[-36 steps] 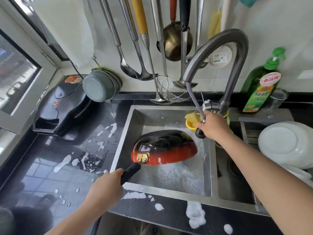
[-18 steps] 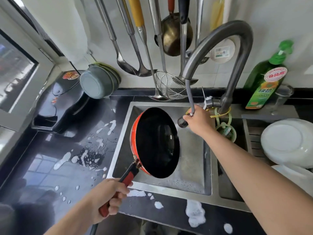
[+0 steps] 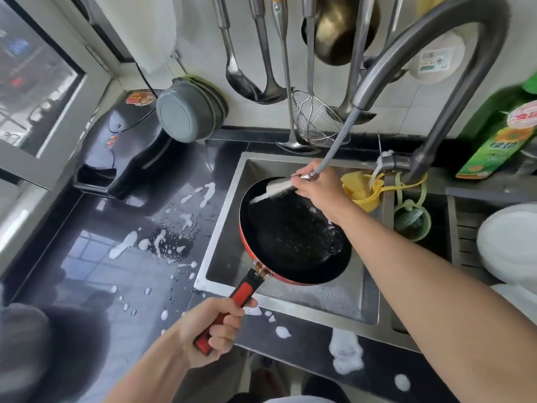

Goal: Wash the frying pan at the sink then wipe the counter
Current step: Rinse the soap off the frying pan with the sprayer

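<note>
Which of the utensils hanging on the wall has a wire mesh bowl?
The skimmer, hanging just left of the faucet's pull-out hose. Its bowl is open wire mesh, while the ladles to its left have solid steel bowls.

Left hand (image 3: 213, 330) fisted around a grip, arm bent — right hand (image 3: 315, 189) extended, fingers seemingly curled, pinching.

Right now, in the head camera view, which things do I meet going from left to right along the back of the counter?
Black electric griddle → grey bowls → wire skimmer → yellow cup → green soap bottle.
</note>
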Tool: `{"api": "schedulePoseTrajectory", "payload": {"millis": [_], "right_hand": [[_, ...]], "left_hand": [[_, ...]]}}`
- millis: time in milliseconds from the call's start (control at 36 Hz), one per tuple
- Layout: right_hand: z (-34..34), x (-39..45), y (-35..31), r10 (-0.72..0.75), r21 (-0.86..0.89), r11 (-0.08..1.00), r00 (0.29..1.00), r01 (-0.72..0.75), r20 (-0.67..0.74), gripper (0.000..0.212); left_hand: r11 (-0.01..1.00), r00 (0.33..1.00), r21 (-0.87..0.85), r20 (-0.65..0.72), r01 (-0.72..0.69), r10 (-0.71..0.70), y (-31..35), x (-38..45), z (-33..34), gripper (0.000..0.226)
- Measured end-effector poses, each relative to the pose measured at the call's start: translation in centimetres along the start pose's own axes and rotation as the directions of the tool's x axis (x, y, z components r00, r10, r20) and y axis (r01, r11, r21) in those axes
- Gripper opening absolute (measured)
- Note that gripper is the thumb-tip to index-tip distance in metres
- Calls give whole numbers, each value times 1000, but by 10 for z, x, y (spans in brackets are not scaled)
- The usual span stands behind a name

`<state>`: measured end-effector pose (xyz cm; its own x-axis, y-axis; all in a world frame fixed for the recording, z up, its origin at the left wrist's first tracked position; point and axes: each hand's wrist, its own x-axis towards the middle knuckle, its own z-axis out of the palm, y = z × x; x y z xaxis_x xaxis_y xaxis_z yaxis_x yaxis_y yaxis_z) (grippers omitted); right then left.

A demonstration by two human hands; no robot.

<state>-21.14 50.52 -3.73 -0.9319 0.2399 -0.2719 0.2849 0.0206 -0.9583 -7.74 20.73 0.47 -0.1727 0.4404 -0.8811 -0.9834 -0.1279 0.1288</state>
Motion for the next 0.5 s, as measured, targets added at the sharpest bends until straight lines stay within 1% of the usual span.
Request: {"api": "schedulePoseTrajectory", "payload": {"millis": [56, 139, 194, 278, 361, 417, 472, 500], "right_hand": [[-5, -9, -2, 19, 16, 1000, 995, -21, 98, 12], [-16, -23, -4, 55, 19, 998, 972, -61, 230, 13], [-23, -33, -6, 78, -33, 997, 956, -71, 281, 13], [-36, -44, -6, 115, -148, 986, 939, -70, 325, 17], [-55, -51, -5, 179, -316, 946, 930, -73, 321, 14], [-67, -54, -7, 193, -411, 909, 943, -67, 272, 11], [-76, -52, -7, 152, -569, 822, 972, -24, 179, 9], [-78, -49, -7, 116, -647, 762, 984, -2, 134, 14]], "left_hand": [[1000, 1000, -2, 14, 1, -1, 1, 8, -4, 34], [1000, 999, 6, 39, -11, 11, 6, 15, -11, 41], [999, 999, 32, 36, -23, 22, 11, 17, -13, 41], [995, 999, 95, -5, -41, 42, 18, 16, -14, 34], [982, 996, 186, -62, -46, 58, 22, 12, -13, 29], [967, 992, 250, -100, -48, 76, 24, 8, -13, 27], [956, 989, 291, -123, -40, 79, 26, 2, -14, 25], [952, 988, 303, -129, -37, 80, 27, -1, -14, 25]]}}
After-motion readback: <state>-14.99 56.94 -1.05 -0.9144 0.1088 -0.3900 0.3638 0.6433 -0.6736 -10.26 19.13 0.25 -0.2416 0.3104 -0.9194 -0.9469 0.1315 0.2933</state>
